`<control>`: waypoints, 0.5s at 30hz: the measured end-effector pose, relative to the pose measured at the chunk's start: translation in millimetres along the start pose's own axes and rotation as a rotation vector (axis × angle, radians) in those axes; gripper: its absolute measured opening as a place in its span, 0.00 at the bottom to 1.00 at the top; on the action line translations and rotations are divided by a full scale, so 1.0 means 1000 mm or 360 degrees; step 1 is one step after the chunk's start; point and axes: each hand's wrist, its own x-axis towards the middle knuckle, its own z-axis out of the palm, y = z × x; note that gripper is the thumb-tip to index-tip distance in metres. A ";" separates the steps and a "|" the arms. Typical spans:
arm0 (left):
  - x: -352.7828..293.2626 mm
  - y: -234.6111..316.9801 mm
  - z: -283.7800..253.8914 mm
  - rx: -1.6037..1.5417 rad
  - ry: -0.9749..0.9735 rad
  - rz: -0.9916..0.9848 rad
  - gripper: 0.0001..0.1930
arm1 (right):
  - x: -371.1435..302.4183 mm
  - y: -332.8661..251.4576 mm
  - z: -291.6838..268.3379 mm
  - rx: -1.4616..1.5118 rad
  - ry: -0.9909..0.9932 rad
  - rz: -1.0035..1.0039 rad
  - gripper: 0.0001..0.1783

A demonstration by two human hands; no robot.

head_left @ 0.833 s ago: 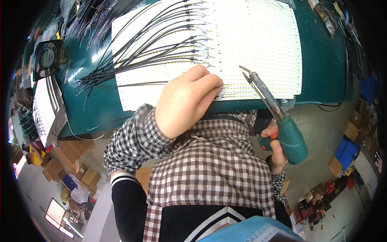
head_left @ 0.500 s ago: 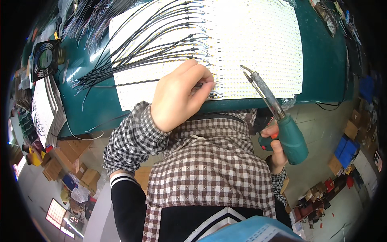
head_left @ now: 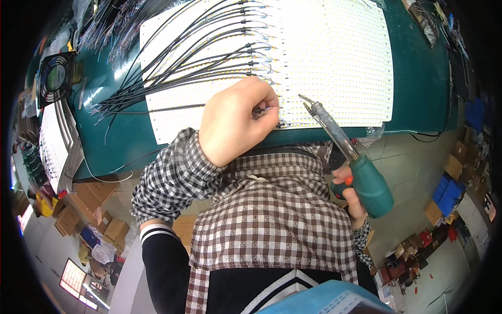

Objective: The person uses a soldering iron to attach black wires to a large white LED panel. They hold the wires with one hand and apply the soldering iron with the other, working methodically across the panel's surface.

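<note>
My left hand point(head_left: 232, 120) rests over the lower part of a white LED strip panel point(head_left: 334, 68), thumb and forefinger pinched on the end of a black cable point(head_left: 180, 109). The fingers partly hide that end. Above it, several black cables point(head_left: 193, 49) fan leftward, their thin stripped wires lying against a column of contacts on the panel. At the right, in front of the bench edge, my right hand point(head_left: 355, 204) grips the green handle of a soldering gun point(head_left: 371, 186). Its bent tip points up and left over the panel, a short way right of my left fingertips and apart from them.
A green bench top point(head_left: 418, 89) lies under the panel. On the left stand a small black fan point(head_left: 56, 78) and a stack of white panels point(head_left: 57, 144). More dark cables point(head_left: 123, 26) are heaped at the far left. Cardboard boxes point(head_left: 99, 196) sit on the floor.
The soldering gun has shifted left and slightly down with my right hand, bringing its tip closer to my left fingers. My left hand stays nearly in place on the cable.
</note>
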 end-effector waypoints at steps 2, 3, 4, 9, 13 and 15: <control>0.000 0.000 0.001 0.0016 0.0018 0.0005 0.04 | 0.001 0.001 0.000 -0.0039 -0.0047 -0.0057 0.27; 0.000 0.000 0.001 0.0015 0.0028 0.0010 0.04 | 0.000 0.000 0.001 -0.0012 -0.0022 -0.0013 0.27; 0.000 0.000 0.001 0.0014 0.0039 0.0015 0.03 | -0.001 -0.002 0.003 0.0015 0.0002 0.0032 0.27; 0.002 -0.001 -0.002 -0.0002 -0.0008 0.0011 0.04 | -0.005 -0.001 0.004 0.0013 0.0029 0.0091 0.28; 0.003 -0.001 0.000 0.0022 0.0001 0.0026 0.04 | -0.005 0.003 0.003 -0.0019 0.0018 0.0066 0.28; 0.002 -0.001 0.000 0.0012 0.0010 0.0020 0.04 | -0.005 0.003 0.002 -0.0097 -0.0015 0.0053 0.28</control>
